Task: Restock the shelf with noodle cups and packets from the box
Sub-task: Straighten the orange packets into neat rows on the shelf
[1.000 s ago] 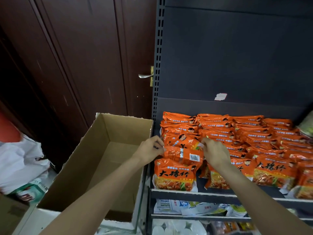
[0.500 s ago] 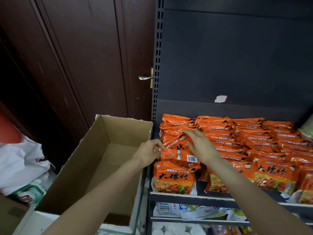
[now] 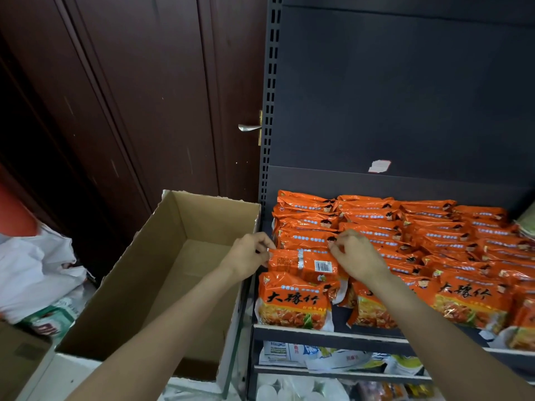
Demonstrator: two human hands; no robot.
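Orange noodle packets (image 3: 390,227) fill the dark shelf (image 3: 327,335) in rows. One orange packet (image 3: 301,263) lies back side up, barcode showing, on the left column. My left hand (image 3: 247,257) pinches its left end. My right hand (image 3: 354,256) pinches its upper right end, fingers curled over the edge. A front packet (image 3: 295,302) with black characters stands just below it. The open cardboard box (image 3: 150,273) sits to the left of the shelf, and its visible inside shows only bare cardboard.
A dark wooden door with a metal handle (image 3: 249,127) stands behind the box. White bags (image 3: 34,273) lie at the left. Lower shelves hold white and blue packages (image 3: 292,353) and white cup lids (image 3: 278,393). Pale green packaging (image 3: 528,224) shows at the right edge.
My right hand has shifted from the row behind onto the right end of the upturned packet. The left hand stays pinching its left end. The view has dipped slightly.
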